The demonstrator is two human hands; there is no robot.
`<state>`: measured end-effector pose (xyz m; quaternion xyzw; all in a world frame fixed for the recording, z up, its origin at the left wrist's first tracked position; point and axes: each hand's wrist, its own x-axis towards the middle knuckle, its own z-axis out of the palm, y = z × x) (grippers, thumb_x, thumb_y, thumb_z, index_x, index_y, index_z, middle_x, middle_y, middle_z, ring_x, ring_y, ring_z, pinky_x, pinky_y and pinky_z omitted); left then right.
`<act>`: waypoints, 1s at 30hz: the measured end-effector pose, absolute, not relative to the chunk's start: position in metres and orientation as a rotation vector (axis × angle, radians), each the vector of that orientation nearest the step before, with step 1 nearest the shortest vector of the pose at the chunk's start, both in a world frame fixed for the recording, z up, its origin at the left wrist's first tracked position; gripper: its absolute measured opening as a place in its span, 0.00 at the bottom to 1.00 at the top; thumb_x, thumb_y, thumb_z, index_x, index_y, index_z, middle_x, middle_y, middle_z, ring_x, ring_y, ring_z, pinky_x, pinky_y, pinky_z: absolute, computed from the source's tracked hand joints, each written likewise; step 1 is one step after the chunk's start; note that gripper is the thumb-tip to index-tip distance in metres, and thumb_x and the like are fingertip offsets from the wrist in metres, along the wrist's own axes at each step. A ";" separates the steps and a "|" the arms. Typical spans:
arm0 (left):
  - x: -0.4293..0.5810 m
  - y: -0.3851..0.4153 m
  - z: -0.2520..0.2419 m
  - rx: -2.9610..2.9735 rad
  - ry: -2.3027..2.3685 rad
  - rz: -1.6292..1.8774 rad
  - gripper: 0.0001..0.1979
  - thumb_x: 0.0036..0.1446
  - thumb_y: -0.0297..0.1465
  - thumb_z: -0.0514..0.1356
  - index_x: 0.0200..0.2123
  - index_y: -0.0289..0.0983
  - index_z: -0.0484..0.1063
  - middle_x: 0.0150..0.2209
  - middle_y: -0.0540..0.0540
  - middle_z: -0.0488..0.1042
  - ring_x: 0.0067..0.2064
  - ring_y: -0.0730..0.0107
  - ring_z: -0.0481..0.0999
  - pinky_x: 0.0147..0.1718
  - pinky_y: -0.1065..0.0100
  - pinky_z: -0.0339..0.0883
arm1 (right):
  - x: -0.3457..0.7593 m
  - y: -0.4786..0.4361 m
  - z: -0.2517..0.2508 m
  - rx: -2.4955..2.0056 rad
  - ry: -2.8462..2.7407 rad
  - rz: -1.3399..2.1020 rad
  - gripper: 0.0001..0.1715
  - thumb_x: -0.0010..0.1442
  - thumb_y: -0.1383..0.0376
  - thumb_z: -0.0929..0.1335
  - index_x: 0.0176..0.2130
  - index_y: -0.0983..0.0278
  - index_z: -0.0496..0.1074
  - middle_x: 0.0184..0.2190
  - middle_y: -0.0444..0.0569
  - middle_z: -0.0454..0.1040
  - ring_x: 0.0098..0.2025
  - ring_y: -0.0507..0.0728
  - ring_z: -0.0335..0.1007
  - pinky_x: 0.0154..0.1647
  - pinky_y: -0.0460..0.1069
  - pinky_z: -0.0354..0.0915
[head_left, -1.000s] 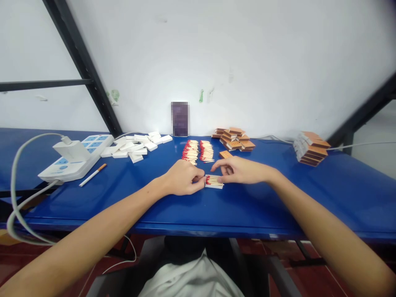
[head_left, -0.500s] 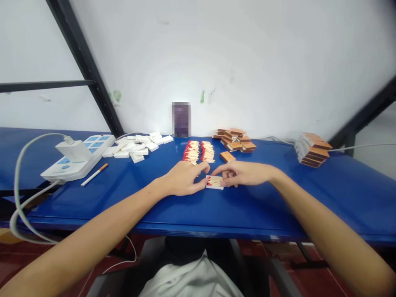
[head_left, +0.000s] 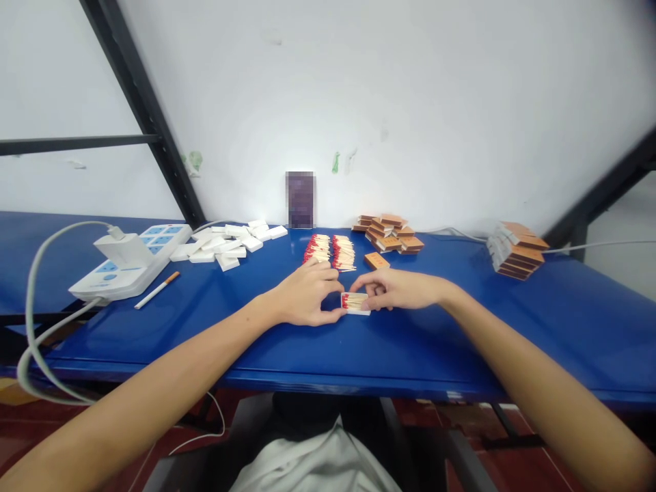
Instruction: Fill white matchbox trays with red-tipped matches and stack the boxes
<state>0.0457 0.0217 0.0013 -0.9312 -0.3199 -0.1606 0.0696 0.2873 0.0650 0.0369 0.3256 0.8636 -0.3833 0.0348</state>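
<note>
A white matchbox tray (head_left: 363, 312) full of red-tipped matches (head_left: 353, 301) lies on the blue table in front of me. At its left end, my left hand (head_left: 307, 294) grips the tray between thumb and fingers. From the right, my right hand (head_left: 392, 290) holds the other end, thumb over the match ends and index finger at the back edge. Just behind the hands are two rows of loose matches, a left row (head_left: 318, 249) and a right row (head_left: 344, 253). One orange matchbox sleeve (head_left: 376, 261) rests behind my right hand.
White trays (head_left: 225, 244) lie heaped at the back left, beside a power strip (head_left: 130, 266) and a cigarette (head_left: 156, 290). Orange sleeves (head_left: 392, 234) are piled at the back right. A stack of matchboxes (head_left: 517, 251) stands farther right. A pixelated dark object (head_left: 301, 199) leans on the wall.
My left index finger has come down from above the tray toward its left end. My right thumb has shifted slightly left over the matches. The tray has stayed nearly in place.
</note>
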 end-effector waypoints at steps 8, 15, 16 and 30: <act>0.045 0.022 -0.001 -2.851 -1.054 -0.431 0.20 0.62 0.46 0.59 0.44 0.36 0.78 0.29 0.46 0.77 0.32 0.64 0.75 0.35 0.65 0.62 | 0.284 0.063 0.034 1.009 2.659 -1.305 0.24 0.67 0.52 0.63 0.50 0.66 0.72 0.28 0.46 0.71 0.28 0.52 0.66 0.28 0.46 0.65; 0.045 0.021 -0.002 -2.810 -1.033 -0.474 0.17 0.60 0.44 0.60 0.41 0.37 0.76 0.35 0.48 0.76 0.35 0.66 0.76 0.31 0.68 0.61 | 0.284 0.064 0.033 1.037 2.653 -1.261 0.20 0.66 0.56 0.64 0.51 0.65 0.71 0.27 0.44 0.70 0.27 0.52 0.65 0.27 0.46 0.63; 0.045 0.020 -0.002 -2.796 -1.033 -0.475 0.17 0.60 0.45 0.60 0.40 0.37 0.76 0.34 0.48 0.75 0.34 0.66 0.75 0.30 0.67 0.61 | 0.283 0.064 0.032 1.026 2.683 -1.242 0.19 0.66 0.56 0.63 0.50 0.65 0.71 0.27 0.44 0.71 0.27 0.52 0.65 0.28 0.46 0.63; 0.048 0.016 0.004 -2.955 -0.837 -0.577 0.22 0.63 0.41 0.59 0.57 0.38 0.73 0.49 0.41 0.77 0.50 0.58 0.72 0.53 0.58 0.64 | 0.291 0.079 0.021 1.949 2.867 0.086 0.29 0.66 0.51 0.62 0.61 0.61 0.64 0.57 0.60 0.70 0.54 0.68 0.69 0.46 0.57 0.65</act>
